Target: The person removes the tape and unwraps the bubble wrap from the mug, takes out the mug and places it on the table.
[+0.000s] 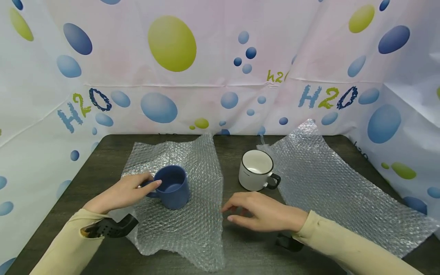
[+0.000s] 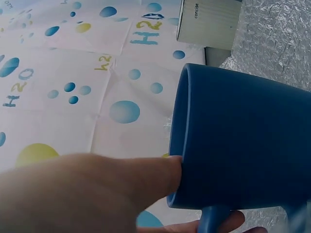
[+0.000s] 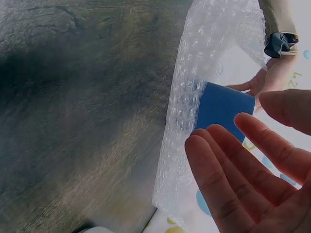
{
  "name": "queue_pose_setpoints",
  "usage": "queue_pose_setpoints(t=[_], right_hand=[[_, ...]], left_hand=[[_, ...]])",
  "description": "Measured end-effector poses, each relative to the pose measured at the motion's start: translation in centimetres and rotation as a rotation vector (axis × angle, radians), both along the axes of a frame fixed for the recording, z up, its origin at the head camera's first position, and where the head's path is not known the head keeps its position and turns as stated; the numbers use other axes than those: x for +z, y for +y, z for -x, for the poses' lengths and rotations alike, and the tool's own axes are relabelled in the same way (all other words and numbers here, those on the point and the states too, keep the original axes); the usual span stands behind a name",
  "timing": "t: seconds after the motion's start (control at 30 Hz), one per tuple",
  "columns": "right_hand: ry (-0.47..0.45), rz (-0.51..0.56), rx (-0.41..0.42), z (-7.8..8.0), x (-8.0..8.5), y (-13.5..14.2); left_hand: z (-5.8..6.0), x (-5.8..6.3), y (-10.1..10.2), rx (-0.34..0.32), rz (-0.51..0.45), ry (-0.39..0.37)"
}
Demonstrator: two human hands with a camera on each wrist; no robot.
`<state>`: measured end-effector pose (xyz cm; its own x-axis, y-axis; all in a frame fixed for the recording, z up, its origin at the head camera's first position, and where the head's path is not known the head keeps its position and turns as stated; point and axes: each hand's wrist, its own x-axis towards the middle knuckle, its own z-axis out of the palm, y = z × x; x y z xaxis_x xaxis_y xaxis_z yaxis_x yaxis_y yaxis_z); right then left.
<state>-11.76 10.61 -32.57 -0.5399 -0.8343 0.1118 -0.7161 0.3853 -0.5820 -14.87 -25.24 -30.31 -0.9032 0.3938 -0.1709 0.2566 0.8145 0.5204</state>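
A blue mug [image 1: 173, 189] stands on the left sheet of bubble wrap [image 1: 203, 229], its mouth facing up. My left hand [image 1: 127, 191] grips its handle from the left, the thumb [image 2: 155, 177] at the rim and other fingers by the handle in the left wrist view. Over the table between the two mugs, my right hand [image 1: 258, 212] hovers with relaxed, slightly bent fingers and holds nothing. Just beyond it stands a white mug [image 1: 252, 179] with a black rim and black handle; small lettering shows on its side in the left wrist view.
Another large bubble wrap sheet [image 1: 330, 183] covers the right of the dark wooden table [image 1: 240, 256], hanging over its edge. The white mug sits close to that sheet's left border. Behind the table hangs a white curtain [image 1: 213, 46] with coloured dots.
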Motion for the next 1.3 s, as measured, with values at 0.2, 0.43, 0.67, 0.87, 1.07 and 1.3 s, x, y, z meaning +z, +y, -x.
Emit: queue_pose_setpoints(t=[0.2, 0.43, 0.67, 0.87, 1.07, 1.3], right_hand=[[0.005, 0.001, -0.025, 0.0, 0.0, 0.7], [0.020, 0.003, -0.044, 0.0, 0.0, 1.3], [0.019, 0.015, -0.044, 0.0, -0.1, 1.6], [0.016, 0.012, -0.047, 0.1, -0.2, 1.6], [0.015, 0.020, -0.062, 0.2, -0.1, 1.7], [0.016, 0.032, -0.074, 0.3, 0.2, 1.7]], left_hand=[[0.2, -0.3, -0.5, 0.038, -0.026, -0.099], [0.1, -0.4, -0.7, 0.086, -0.028, -0.136], [0.0, -0.3, -0.9, 0.106, -0.010, -0.131], [0.0, -0.2, -1.3, 0.121, 0.017, -0.122], [0.0, -0.1, -2.2, 0.123, 0.007, -0.117], [0.2, -0.1, -2.9, 0.119, -0.001, -0.127]])
